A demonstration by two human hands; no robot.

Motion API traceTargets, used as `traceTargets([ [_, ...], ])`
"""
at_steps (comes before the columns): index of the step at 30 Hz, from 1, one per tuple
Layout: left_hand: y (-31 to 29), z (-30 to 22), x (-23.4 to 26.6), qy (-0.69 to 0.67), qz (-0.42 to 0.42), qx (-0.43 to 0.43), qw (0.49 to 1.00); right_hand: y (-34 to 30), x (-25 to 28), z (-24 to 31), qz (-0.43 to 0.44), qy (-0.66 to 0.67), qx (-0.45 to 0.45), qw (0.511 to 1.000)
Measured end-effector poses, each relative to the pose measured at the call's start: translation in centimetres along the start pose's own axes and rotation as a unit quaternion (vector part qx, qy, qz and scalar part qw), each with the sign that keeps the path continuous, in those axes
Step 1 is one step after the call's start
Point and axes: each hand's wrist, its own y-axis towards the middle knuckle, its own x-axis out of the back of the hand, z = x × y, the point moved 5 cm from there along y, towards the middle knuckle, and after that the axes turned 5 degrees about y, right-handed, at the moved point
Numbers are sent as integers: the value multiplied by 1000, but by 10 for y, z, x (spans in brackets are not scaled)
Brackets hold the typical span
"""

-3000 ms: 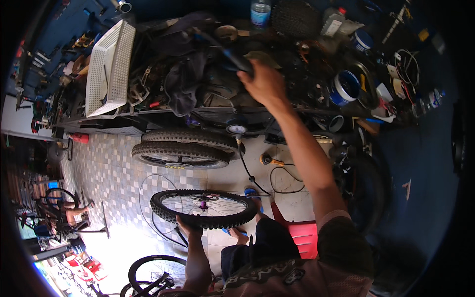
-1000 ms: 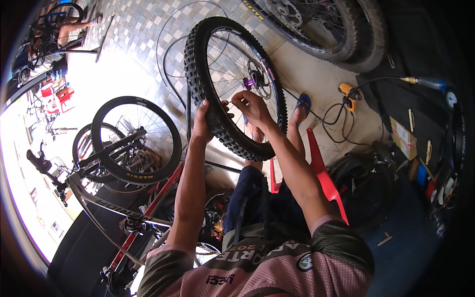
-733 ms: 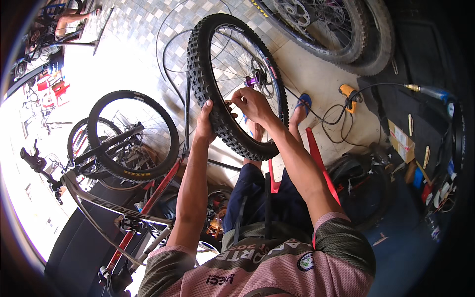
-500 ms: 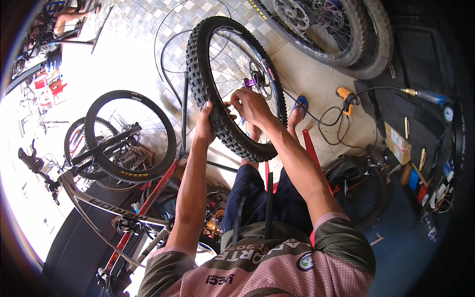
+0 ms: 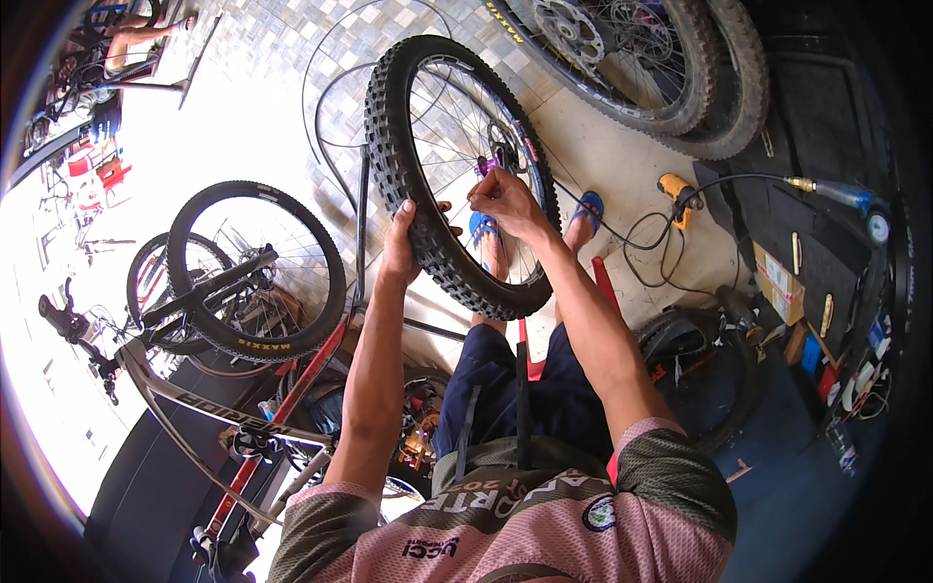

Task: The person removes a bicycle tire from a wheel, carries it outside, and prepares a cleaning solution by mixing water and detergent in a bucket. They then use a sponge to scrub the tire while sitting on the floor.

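Note:
A bicycle wheel with a thick knobby black tire (image 5: 387, 121) stands tilted in front of me. My left hand (image 5: 400, 243) is wrapped round the tire's left side, thumb on the tread and fingertips showing inside the rim. My right hand (image 5: 509, 204) is in front of the spokes, just below the purple hub (image 5: 483, 167). Its fingers are pinched together; anything between them is hidden or too small to make out. A brake disc (image 5: 502, 146) sits beside the hub.
At left are a bicycle frame (image 5: 185, 396) and another wheel (image 5: 335, 262). Mountain bike wheels (image 5: 724, 117) stand at upper right. An orange power tool (image 5: 673, 185), a blue air gun with a gauge (image 5: 844, 192) and a cardboard box (image 5: 777, 282) lie at right. A person's leg (image 5: 131, 44) shows far left.
My right hand has shifted a little right, away from the tire's left side, its fingers still pinched. The wheel has barely moved, and my left hand keeps its grip.

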Motion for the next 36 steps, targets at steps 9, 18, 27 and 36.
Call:
traceTargets([
  [9,-2,0,-4,-7,1,-1,1000,-2,-4,4,-4,74,-49,996],
  [18,-1,-2,-8,-19,0,1,1000,-4,-24,17,-56,-197,101,974],
  [27,-3,-4,-12,-33,1,-5,999,-6,-31,23,-61,-260,60,962],
  [36,-3,-2,-11,-20,2,-4,1000,-6,-35,37,-44,-382,90,919],
])
